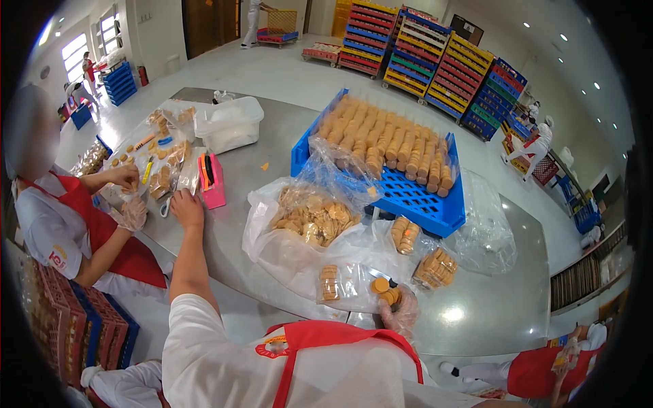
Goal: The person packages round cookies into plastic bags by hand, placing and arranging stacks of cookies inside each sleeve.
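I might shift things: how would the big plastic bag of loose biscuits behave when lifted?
The plastic bag is probably floppy, since its film lies crumpled. The biscuits inside would likely slide, being heaped loosely; looking thin, some might crack.

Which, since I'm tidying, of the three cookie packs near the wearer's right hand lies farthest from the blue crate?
The leftmost pack, left of the right hand; the middle pack and rightmost pack lie beside the blue crate.

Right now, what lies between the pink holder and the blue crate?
In the head view, one small orange piece lies on the steel table between the pink holder and blue crate.
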The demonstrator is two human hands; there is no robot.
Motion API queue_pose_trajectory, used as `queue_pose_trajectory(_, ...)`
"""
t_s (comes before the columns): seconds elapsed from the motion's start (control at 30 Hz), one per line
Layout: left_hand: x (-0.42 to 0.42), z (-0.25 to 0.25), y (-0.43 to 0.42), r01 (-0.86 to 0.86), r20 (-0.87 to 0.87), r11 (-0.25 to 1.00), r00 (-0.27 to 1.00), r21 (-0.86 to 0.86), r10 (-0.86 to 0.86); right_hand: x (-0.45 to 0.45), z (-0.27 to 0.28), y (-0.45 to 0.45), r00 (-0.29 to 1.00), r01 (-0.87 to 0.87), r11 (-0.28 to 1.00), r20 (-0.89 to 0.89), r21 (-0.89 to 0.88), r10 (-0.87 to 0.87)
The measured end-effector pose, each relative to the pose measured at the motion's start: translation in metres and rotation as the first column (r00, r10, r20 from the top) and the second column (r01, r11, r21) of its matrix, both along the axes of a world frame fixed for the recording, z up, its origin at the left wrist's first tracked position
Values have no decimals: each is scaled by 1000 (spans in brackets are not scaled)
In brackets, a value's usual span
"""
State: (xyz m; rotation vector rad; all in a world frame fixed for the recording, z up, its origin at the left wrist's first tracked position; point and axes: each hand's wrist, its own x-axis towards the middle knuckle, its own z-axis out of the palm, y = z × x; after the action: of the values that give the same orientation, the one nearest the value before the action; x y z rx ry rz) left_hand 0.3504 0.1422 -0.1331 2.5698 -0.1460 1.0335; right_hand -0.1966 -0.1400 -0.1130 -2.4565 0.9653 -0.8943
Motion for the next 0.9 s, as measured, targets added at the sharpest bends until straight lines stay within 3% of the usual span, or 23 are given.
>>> queue_pose_trajectory(0.07,7,-6,1,-4,-65,1000,998,-21,2,0,1,1,1000,2,1000,-4,7,-2)
queue_pose_trajectory(0.27,7,-8,2,62,26,997,998,-48,-61,-1,3,1,1000,-7,1000,-6,-2,7)
queue_pose_trajectory(0.57,10,-13,4,35,-33,999,999,18,-34,0,4,2,1000,-3,1000,-5,15,3)
queue_pose_trajectory(0.67,5,-6,0,28,-52,998,998,-64,-31,1,8,2,1000,8,999,-18,49,-7)
queue_pose_trajectory(0.87,23,-19,12,77,98,854,995,-515,-31,2,13,2,1000,13,999,-10,47,-13)
queue_pose_trajectory(0.9,26,-23,15,78,98,848,995,-525,-31,1,11,3,1000,20,999,-14,43,-20)
